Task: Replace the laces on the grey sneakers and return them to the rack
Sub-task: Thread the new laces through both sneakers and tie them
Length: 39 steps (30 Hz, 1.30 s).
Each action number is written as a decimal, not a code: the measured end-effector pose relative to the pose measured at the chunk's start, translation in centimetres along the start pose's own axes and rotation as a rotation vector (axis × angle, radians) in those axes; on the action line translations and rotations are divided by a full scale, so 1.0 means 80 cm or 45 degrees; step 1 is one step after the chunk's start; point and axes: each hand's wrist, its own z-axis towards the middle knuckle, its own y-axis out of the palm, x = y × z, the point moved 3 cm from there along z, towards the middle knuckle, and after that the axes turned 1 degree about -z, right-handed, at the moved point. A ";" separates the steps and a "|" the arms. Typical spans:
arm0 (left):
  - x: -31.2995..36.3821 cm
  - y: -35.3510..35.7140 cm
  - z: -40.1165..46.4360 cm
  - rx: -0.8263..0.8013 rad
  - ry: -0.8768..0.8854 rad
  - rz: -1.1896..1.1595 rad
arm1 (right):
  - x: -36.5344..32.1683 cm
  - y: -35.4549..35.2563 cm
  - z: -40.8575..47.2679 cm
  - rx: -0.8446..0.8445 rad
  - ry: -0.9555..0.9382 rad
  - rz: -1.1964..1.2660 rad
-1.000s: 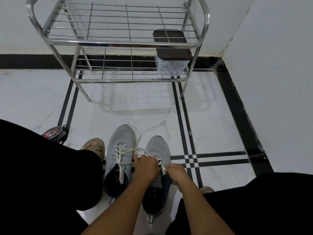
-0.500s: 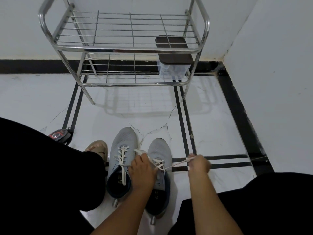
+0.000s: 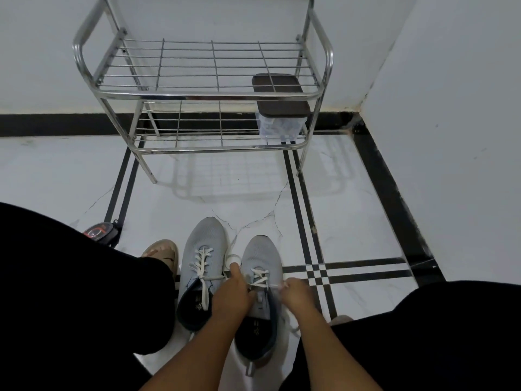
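Note:
Two grey sneakers stand side by side on the floor between my knees, toes pointing at the rack. The left sneaker has a white lace threaded loosely, one end hanging into its dark opening. A white lace crosses the upper eyelets of the right sneaker. My left hand rests on that shoe's left side and pinches one lace end. My right hand is closed on the other end at the shoe's right edge. The steel wire rack stands against the wall ahead.
A clear box with a dark lid sits on the rack's lower shelf at the right. A small red and black device lies on the floor at my left knee. A tan sandal is beside the left sneaker. A wall closes the right side.
My right hand, which had pulled the lace out to the right half a second ago, has come back to the right sneaker's edge. The view has tilted slightly down.

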 end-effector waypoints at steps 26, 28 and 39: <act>0.003 -0.022 0.012 -0.033 -0.173 -0.155 | -0.058 -0.052 0.009 0.255 -0.073 0.288; 0.009 -0.015 0.006 -0.166 -0.148 -0.085 | -0.077 -0.069 0.001 0.323 -0.183 0.309; -0.033 0.004 -0.004 -0.105 -0.324 -0.505 | -0.054 0.011 -0.025 0.026 -0.258 -0.352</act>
